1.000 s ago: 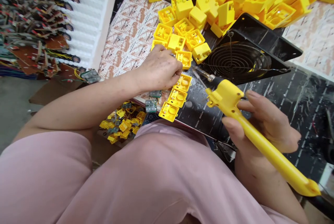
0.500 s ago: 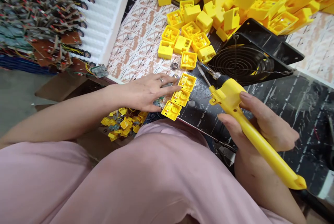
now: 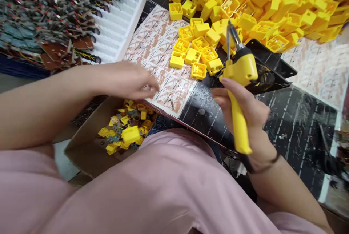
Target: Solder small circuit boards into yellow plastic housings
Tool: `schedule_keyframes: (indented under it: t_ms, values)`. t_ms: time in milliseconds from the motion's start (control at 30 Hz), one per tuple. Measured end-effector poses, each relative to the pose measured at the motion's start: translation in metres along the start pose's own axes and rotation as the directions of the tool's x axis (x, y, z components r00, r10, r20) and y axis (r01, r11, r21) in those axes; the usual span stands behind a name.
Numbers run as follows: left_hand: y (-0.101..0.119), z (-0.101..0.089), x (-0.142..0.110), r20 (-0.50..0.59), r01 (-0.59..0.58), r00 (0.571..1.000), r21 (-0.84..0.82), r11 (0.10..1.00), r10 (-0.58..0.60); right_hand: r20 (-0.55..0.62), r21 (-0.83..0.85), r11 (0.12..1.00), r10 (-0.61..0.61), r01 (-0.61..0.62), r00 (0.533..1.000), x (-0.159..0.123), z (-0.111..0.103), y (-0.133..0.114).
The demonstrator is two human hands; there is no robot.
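Observation:
My right hand (image 3: 242,110) is wrapped around the yellow handle of a soldering gun (image 3: 240,121), its metal tip and thin feed tube pointing up and away from me. My left hand (image 3: 133,82), smeared by motion, is over the table's left edge with its fingers curled down and partly hidden. Below it stands a cardboard box (image 3: 85,154) holding several small yellow plastic cases (image 3: 111,132) and bits of circuit board. One larger-looking yellow case (image 3: 130,134) shows above the others. On the patterned sheet (image 3: 169,95) a small group of open yellow cases (image 3: 198,71) lies near the soldering gun.
A big heap of yellow cases (image 3: 272,4) covers the back of the table. A black fan (image 3: 272,64) stands behind my right hand. At the left are a white foam tray (image 3: 117,41) and a dense pile of circuit boards (image 3: 54,12) with wires.
The row of yellow cases and circuit boards at the table's front edge is gone; more yellow shows in the box. My left hand moved left, and the soldering gun swung more upright.

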State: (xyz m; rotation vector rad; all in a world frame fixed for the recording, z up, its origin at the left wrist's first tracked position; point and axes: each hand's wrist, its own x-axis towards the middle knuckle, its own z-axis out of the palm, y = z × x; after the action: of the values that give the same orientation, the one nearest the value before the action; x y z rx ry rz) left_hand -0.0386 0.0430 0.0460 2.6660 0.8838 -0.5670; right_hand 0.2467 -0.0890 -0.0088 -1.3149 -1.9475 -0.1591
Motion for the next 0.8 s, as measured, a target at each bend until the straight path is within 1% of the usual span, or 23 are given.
schedule_keyframes:
  t_ms: [33,67,100,133,200,233,300,367,400,467,500,533,567,600,633,667,700,733,767,800]
  values:
    - [0.006,-0.003,0.026,-0.093,0.056,0.994,0.062,0.997,-0.05,0.008,-0.007,1.0,0.0,0.0,1.0,0.003,0.012,0.006]
    - [0.011,-0.005,0.051,-0.255,0.094,0.964,0.073,0.993,-0.073,0.045,-0.031,0.999,0.012,-0.011,0.999,0.006,0.024,0.012]
    - [0.014,-0.005,0.076,-0.379,0.079,0.924,0.074,0.994,-0.045,0.066,-0.054,0.998,0.019,-0.016,0.998,0.008,0.036,0.019]
    - [0.017,-0.004,0.098,-0.443,0.061,0.896,0.077,0.995,-0.02,0.106,-0.098,0.995,0.043,-0.033,0.993,0.011,0.047,0.024]
    - [0.019,-0.001,0.132,-0.468,0.081,0.883,0.074,0.994,-0.038,0.161,-0.198,0.979,0.078,-0.045,0.984,0.015,0.064,0.033]
    - [0.017,0.001,0.142,-0.473,0.09,0.88,0.07,0.993,-0.046,0.185,-0.239,0.97,0.094,-0.048,0.978,0.016,0.07,0.035]
    - [0.01,0.002,0.15,-0.482,0.103,0.874,0.066,0.992,-0.059,0.212,-0.291,0.955,0.112,-0.047,0.971,0.017,0.075,0.037]
    - [-0.001,0.003,0.143,-0.529,0.068,0.847,0.018,0.998,-0.048,0.227,-0.314,0.949,0.103,-0.028,0.968,0.014,0.071,0.036]
    - [-0.006,0.004,0.135,-0.558,0.028,0.828,-0.04,0.999,-0.045,0.233,-0.317,0.948,0.089,-0.011,0.968,0.012,0.067,0.035]
    - [-0.011,0.011,0.113,-0.607,-0.107,0.793,-0.216,0.971,-0.048,0.249,-0.293,0.956,0.044,0.032,0.967,0.006,0.056,0.032]
    - [-0.009,0.017,0.101,-0.611,-0.187,0.79,-0.316,0.93,-0.048,0.257,-0.267,0.963,0.021,0.05,0.966,0.003,0.05,0.03]
    - [-0.004,0.027,0.089,-0.595,-0.269,0.803,-0.403,0.875,-0.027,0.261,-0.237,0.97,0.005,0.059,0.965,-0.001,0.045,0.029]
    - [0.004,0.038,0.078,-0.593,-0.352,0.805,-0.47,0.809,0.005,0.264,-0.209,0.976,-0.008,0.066,0.965,-0.003,0.041,0.027]
    - [0.015,0.05,0.069,-0.617,-0.431,0.786,-0.506,0.747,0.035,0.262,-0.189,0.979,-0.018,0.07,0.965,-0.005,0.038,0.026]
    - [0.026,0.063,0.062,-0.647,-0.492,0.76,-0.514,0.703,0.058,0.252,-0.18,0.981,-0.027,0.075,0.967,-0.006,0.036,0.025]
    - [0.037,0.076,0.056,-0.683,-0.534,0.727,-0.495,0.686,0.073,0.237,-0.174,0.981,-0.043,0.086,0.971,-0.007,0.035,0.025]
    - [0.047,0.088,0.052,-0.715,-0.558,0.695,-0.465,0.687,0.081,0.224,-0.162,0.982,-0.064,0.102,0.972,-0.006,0.035,0.026]
    - [0.055,0.097,0.049,-0.743,-0.557,0.664,-0.415,0.719,0.086,0.217,-0.143,0.982,-0.088,0.121,0.972,-0.005,0.036,0.027]
    - [0.06,0.105,0.046,-0.77,-0.534,0.631,-0.347,0.771,0.091,0.219,-0.12,0.983,-0.109,0.137,0.97,-0.004,0.037,0.028]
    - [0.062,0.11,0.043,-0.793,-0.487,0.602,-0.272,0.83,0.094,0.231,-0.091,0.985,-0.121,0.145,0.965,-0.003,0.038,0.029]
